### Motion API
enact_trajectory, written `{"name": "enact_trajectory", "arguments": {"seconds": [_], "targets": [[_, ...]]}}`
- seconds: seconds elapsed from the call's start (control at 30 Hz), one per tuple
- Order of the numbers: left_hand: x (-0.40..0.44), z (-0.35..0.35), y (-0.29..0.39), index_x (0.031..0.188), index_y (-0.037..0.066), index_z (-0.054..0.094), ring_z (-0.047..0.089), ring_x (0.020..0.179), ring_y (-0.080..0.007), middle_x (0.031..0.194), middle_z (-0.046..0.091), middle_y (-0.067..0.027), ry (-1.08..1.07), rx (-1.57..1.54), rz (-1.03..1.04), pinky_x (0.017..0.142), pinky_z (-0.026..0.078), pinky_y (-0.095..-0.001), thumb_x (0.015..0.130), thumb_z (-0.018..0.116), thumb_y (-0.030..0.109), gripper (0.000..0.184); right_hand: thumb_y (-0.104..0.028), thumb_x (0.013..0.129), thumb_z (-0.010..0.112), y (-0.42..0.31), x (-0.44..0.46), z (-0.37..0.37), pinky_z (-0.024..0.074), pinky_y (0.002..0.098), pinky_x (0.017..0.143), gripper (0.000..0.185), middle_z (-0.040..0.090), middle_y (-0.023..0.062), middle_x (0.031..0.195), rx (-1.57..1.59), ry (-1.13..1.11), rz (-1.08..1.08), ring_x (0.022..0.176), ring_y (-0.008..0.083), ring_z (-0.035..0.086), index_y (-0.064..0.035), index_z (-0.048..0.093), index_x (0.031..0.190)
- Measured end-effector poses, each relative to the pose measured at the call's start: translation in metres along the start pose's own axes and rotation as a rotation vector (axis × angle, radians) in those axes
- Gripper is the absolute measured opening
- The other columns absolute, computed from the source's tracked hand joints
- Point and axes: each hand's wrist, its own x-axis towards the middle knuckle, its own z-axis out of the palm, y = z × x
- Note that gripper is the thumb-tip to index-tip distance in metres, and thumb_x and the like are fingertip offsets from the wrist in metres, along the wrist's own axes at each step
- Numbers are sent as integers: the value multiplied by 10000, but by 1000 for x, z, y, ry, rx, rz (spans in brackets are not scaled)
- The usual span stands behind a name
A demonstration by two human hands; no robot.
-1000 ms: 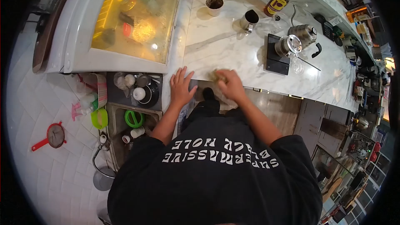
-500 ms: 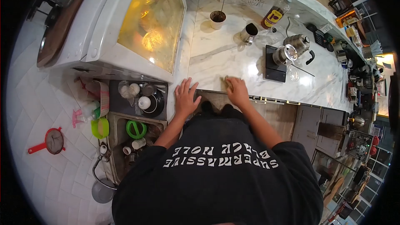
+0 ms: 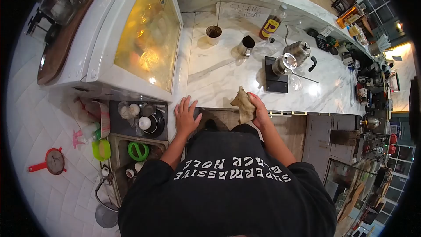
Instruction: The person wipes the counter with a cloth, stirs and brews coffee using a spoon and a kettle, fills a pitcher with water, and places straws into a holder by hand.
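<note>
One cloth [image 3: 244,106] now hangs unfolded from the right hand [image 3: 260,110].

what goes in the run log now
right hand: grips crumpled beige cloth | left hand: fingers spread, on white marble counter

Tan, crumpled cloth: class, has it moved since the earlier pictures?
Yes, toward the person: gripped in the right hand, the tan cloth now overhangs the front edge of the white marble counter; before, it lay on top.
</note>
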Motion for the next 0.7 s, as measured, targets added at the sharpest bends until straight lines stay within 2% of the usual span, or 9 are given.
{"name": "enact_trajectory", "arguments": {"seconds": [0.17,0.23,0.4,0.5,0.6,0.7], "targets": [[10,14,19,1394,162,649,354,1508,-399,1582,467,-140,70,-28,-81,1217,215,-644,827,809,340,615,-89,945,745,-14,-6,-19,575,408,976,621,656,144,1334,-73,-7,-39,1166,258,668,-83,496,1515],[22,27,35,1399,171,637,337,1518,-405,1585,458,-146,37,-54,-65,1215,209,-645,828,810,338,620,-55,926,753,-21,-6,-27,580,405,964,635,650,155,1347,-65,-18,-34,1171,259,667,-84,505,1510],[62,66,107,1387,167,634,317,1519,-414,1573,455,-169,32,-90,-112,1216,194,-646,862,785,336,572,29,920,698,-40,-14,-61,599,346,918,501,718,118,1233,-73,-58,-32,1058,210,711,-78,625,1404],[87,89,155,1386,157,631,301,1523,-429,1594,426,-176,53,-35,-119,1217,188,-644,877,771,340,559,39,910,691,-66,-21,-95,598,338,915,497,725,120,1219,-102,-89,-42,1057,207,713,-76,638,1391],[109,118,199,1391,133,627,294,1526,-443,1591,429,-191,116,1,-139,1192,219,-679,891,751,352,559,57,901,673,-105,-31,-136,595,326,913,467,732,110,1196,-146,-84,-63,1043,187,709,-57,664,1354],[123,143,234,1411,124,609,284,1534,-447,1602,419,-194,181,66,-253,1198,208,-688,911,725,336,555,59,898,670,-147,-40,-181,593,318,903,443,730,103,1192,-184,-78,-83,1032,172,703,-42,676,1329]]}}
